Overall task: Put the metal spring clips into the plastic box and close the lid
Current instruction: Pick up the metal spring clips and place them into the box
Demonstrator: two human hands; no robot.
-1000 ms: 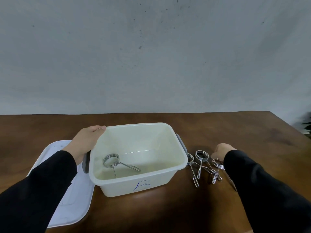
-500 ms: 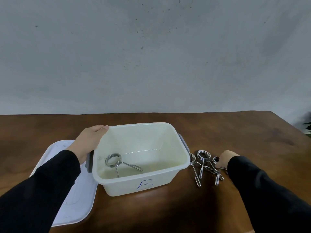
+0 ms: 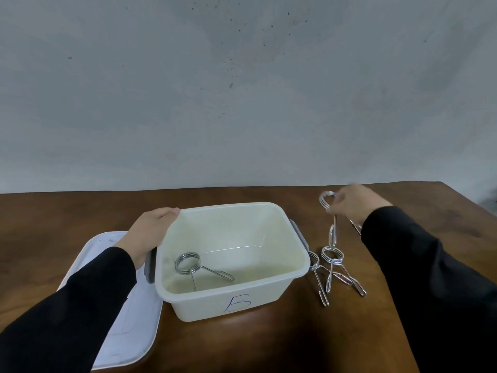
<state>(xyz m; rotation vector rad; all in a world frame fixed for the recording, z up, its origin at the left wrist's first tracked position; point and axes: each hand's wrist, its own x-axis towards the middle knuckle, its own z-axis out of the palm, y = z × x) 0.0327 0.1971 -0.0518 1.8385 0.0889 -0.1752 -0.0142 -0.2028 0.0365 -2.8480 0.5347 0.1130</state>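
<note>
A cream plastic box (image 3: 271, 297) marked with a blue letter stands open on the table, with one metal spring clip (image 3: 193, 266) lying inside. My left hand (image 3: 150, 232) grips the box's far left rim. My right hand (image 3: 357, 203) is raised to the right of the box and holds a spring clip (image 3: 330, 211) by its coil, legs hanging down. Two more clips (image 3: 333, 267) lie crossed on the table just right of the box. The white lid (image 3: 107, 332) lies flat to the left of the box, partly under my left sleeve.
The brown wooden table (image 3: 269, 345) reaches back to a plain grey wall. Its right edge runs diagonally at the far right. A grey handle (image 3: 300, 235) sticks out from the box's right side, close to the loose clips.
My right hand took one clip from the pile and lifted it up above the table. The left hand stayed on the box rim.
</note>
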